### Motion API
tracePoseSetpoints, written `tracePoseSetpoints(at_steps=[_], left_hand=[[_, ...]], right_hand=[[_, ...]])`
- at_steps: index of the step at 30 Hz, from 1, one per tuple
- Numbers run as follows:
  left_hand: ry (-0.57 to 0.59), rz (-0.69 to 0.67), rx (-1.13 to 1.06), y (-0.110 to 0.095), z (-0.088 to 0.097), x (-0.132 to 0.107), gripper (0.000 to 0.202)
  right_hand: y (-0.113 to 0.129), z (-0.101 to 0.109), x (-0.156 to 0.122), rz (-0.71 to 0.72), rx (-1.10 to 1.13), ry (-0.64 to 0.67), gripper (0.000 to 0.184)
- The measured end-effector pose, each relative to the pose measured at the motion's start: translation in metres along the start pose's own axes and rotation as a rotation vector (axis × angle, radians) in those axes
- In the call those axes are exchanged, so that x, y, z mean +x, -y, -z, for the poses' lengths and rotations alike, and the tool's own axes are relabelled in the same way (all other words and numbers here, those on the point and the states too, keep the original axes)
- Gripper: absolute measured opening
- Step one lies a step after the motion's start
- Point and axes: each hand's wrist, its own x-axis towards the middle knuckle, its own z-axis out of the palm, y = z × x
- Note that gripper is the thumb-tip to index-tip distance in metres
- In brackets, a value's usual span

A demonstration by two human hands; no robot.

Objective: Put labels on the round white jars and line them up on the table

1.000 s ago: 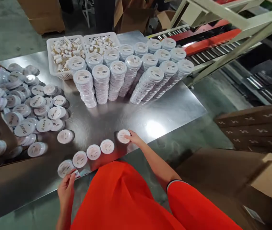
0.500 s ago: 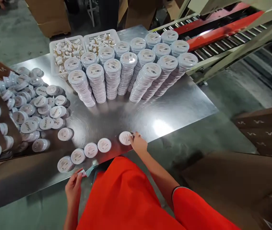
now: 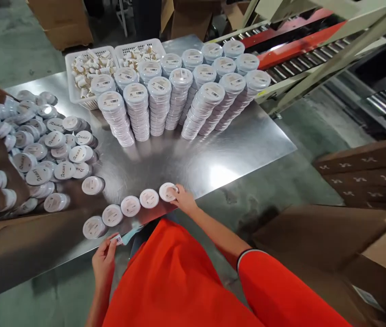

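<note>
At the table's near edge, my right hand (image 3: 184,200) has its fingers closed on the side of a flat round white tub (image 3: 166,191) with small print on its face. That tub stands at the right end of a row of similar tubs (image 3: 130,206), close to its neighbour. Lower left, my left hand (image 3: 105,255) pinches a strip of stickers (image 3: 129,235) with a pale green backing, just in front of the nearest tub (image 3: 94,227). One more tub (image 3: 92,185) lies apart behind the row.
Tall stacks of tubs (image 3: 158,97) stand across the metal table (image 3: 145,165). Behind them are two white baskets (image 3: 73,93) of small white-and-gold pieces. A heap of tubs (image 3: 55,141) lies left by a divided carton (image 3: 0,159). A roller conveyor (image 3: 301,66) runs back right; cartons (image 3: 366,170) stand right.
My right hand has slid its tub left along the table, narrowing the gap to the row. My left hand still pinches the sticker strip. The view has shifted slightly.
</note>
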Motion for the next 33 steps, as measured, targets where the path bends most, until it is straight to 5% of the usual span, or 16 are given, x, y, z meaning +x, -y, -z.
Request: tracePoseSetpoints(at_steps=[5, 13, 17, 20, 24, 28, 33], left_hand=[[-0.005, -0.019, -0.082, -0.006, -0.007, -0.002, 0.044], [0.082, -0.019, -0.127, -0.029, -0.021, -0.002, 0.043], [0.109, -0.034, -0.180, -0.046, -0.034, -0.002, 0.043], [0.135, -0.080, -0.199, -0.060, -0.045, -0.003, 0.044], [0.181, -0.154, -0.193, -0.075, -0.060, -0.003, 0.044], [0.267, -0.164, -0.200, -0.078, -0.069, -0.003, 0.043], [0.332, -0.150, -0.321, -0.071, -0.076, 0.001, 0.039]], right_hand=[[0.024, -0.020, -0.007, -0.104, 0.111, -0.125, 0.062], [0.022, -0.018, -0.005, -0.092, 0.140, -0.117, 0.061], [0.027, -0.010, -0.010, -0.132, 0.181, -0.183, 0.076], [0.049, 0.006, -0.026, -0.046, 0.440, -0.285, 0.065], [0.099, 0.026, -0.052, 0.283, 1.072, -0.074, 0.039], [0.132, 0.034, -0.063, 0.144, 1.364, -0.041, 0.017], [0.128, 0.039, -0.067, 0.064, 1.411, -0.103, 0.014]])
